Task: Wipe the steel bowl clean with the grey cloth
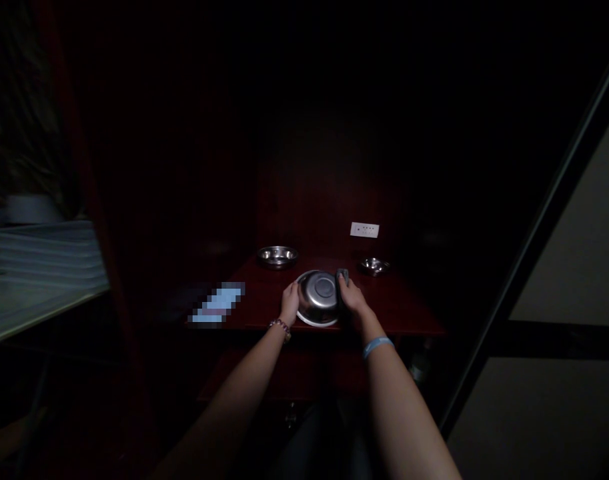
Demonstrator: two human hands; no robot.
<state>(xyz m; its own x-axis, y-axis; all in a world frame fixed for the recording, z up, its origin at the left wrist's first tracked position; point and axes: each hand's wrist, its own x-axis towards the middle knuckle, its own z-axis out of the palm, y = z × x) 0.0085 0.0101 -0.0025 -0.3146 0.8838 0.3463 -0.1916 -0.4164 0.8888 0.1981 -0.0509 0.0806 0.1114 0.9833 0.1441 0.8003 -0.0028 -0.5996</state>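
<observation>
A steel bowl (318, 297) is tilted on its side at the front of a dark red table (409, 310), its underside facing me. My left hand (289, 303) grips the bowl's left rim. My right hand (351, 297) is against the bowl's right side, closed on a small grey sponge-like pad (342, 276). The left wrist wears a bead bracelet and the right wrist a blue band.
Two more steel bowls stand farther back: a wide one (277, 255) at the left and a small one (374, 266) at the right. A white socket plate (365, 230) is on the back wall. A blurred flat item (218, 304) lies at the table's left. Stacked pale boards (44, 257) are far left.
</observation>
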